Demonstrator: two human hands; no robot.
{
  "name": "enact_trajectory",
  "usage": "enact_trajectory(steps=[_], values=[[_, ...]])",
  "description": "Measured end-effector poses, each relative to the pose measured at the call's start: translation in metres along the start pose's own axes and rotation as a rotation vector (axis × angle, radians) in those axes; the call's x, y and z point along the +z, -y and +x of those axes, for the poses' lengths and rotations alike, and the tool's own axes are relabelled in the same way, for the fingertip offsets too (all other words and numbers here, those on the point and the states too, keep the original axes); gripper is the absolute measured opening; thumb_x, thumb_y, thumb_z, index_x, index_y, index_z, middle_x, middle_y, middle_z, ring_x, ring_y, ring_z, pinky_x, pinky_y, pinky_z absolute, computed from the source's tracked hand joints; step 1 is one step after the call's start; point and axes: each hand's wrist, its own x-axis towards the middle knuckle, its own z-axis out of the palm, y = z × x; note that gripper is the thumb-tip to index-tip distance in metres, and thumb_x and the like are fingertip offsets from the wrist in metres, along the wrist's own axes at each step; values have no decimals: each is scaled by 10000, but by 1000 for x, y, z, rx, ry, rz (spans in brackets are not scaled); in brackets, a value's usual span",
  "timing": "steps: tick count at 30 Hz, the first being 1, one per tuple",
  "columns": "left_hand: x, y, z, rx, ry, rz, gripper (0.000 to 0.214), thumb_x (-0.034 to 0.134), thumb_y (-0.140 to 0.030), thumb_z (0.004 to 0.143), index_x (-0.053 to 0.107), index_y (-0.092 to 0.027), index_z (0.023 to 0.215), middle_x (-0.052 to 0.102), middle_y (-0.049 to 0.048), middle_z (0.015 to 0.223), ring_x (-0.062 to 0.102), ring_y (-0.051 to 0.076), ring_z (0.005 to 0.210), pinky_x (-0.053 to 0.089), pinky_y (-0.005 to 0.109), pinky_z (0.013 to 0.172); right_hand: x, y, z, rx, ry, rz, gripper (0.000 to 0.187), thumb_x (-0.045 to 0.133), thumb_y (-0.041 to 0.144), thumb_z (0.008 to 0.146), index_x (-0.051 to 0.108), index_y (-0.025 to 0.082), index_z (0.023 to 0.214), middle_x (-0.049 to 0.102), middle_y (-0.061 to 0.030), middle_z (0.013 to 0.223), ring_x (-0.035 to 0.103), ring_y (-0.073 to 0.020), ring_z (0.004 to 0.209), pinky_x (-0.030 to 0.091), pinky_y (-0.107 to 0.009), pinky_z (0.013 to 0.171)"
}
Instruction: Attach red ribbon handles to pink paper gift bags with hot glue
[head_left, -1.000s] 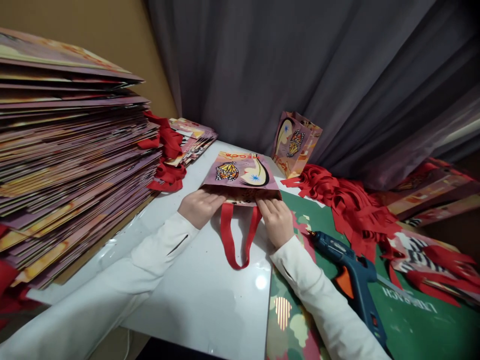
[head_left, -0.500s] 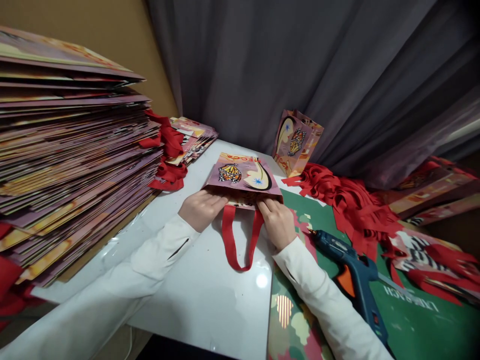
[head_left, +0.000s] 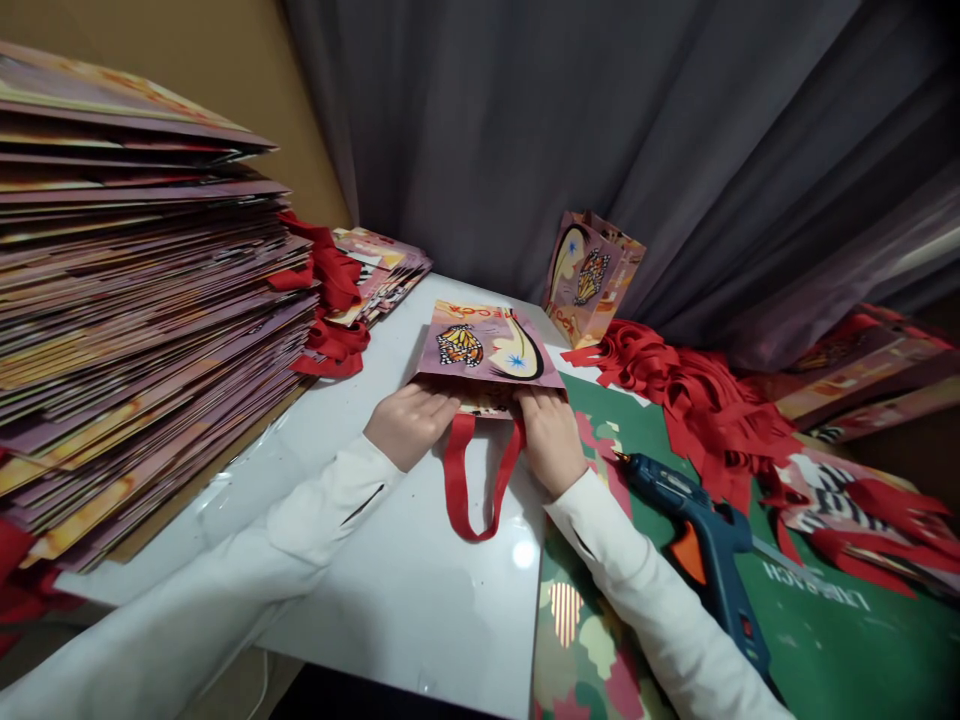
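A purple paper bag (head_left: 482,345) with a butterfly and face print lies on the white table, its mouth toward me. A red ribbon handle (head_left: 471,520) loops out of that mouth onto the table. My left hand (head_left: 412,422) reaches into the left side of the mouth, close to one ribbon end. At the right side, beside the other ribbon end, my right hand (head_left: 551,440) is in the mouth as well. The fingers of both hands are closed at the bag's edge, with their tips hidden under the upper panel.
A tall stack of folded bags (head_left: 142,290) rises at left. Behind stands an upright bag (head_left: 592,275) by the grey curtain (head_left: 465,140). To the right lie a pile of red ribbons (head_left: 697,400) and a blue glue gun (head_left: 697,520) on a green sheet (head_left: 795,640).
My hands have shifted slightly within the bag's mouth, and the right fingers now lie straighter under the upper panel. The view has moved a little; the bag stays in place.
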Motion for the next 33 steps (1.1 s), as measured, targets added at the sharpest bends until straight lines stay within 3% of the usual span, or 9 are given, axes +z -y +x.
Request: enact_trajectory(steps=[6,11,14,20,29,33], values=[[-3,-2,4,9,-88,44,283,425,-74,918,707,-97,931,729,78,784,646,196,700,514,339,725,7,1,0,-31,-91,-14,311,441,106,946,605,121,1210,638,-145,1157,518,-273,1069,387,-362,902],[-5,-7,9,-27,-49,59,315,442,-102,928,695,-158,1109,724,84,1060,634,237,958,476,378,850,11,2,-2,-198,-119,-37,290,479,157,958,626,180,1207,648,-101,1139,517,-242,972,392,-350,810],[-5,-9,8,-22,-23,62,294,468,-121,926,704,-200,1083,733,51,999,624,223,897,454,376,813,12,3,-3,-252,-134,-73,255,503,161,950,639,166,1165,660,-95,1056,511,-236,926,388,-348,778],[-6,-7,4,-45,-12,92,241,536,-121,865,712,-185,1017,725,45,900,581,229,813,423,374,733,16,2,-8,-216,-226,-125,164,510,153,949,667,160,995,656,-85,915,505,-230,859,376,-331,743],[-7,-3,4,-32,-111,92,231,500,-110,868,707,-156,960,719,54,834,568,228,766,423,361,692,16,-5,-9,-216,-320,-137,178,497,116,932,671,154,947,654,-88,890,493,-224,851,364,-314,745],[-8,0,3,-9,-93,69,229,484,-151,902,701,-154,974,722,60,841,588,208,749,438,348,682,16,-7,-10,-195,-351,-159,177,503,111,904,675,147,923,646,-86,839,482,-227,811,360,-319,715]])
